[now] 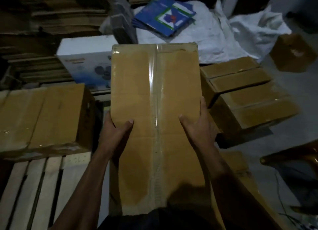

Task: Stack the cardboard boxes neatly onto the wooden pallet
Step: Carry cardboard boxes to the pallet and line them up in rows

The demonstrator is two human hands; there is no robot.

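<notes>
A long taped cardboard box (142,92) is lifted in front of me, its tape seam running away from me. My left hand (117,128) grips its left edge, thumb lying on the top face. My right hand (199,124) grips the right edge the same way. Below and to the left lies the wooden pallet (32,186) with pale slats. One cardboard box (44,116) sits on the pallet's far part.
A white printed box (86,61) stands behind the pallet. Several brown boxes (249,95) are piled on the floor at right, one more (292,52) farther back. White sacks (215,33) with blue packets (165,16) lie behind. Flattened cardboard stacks (43,23) fill the back left.
</notes>
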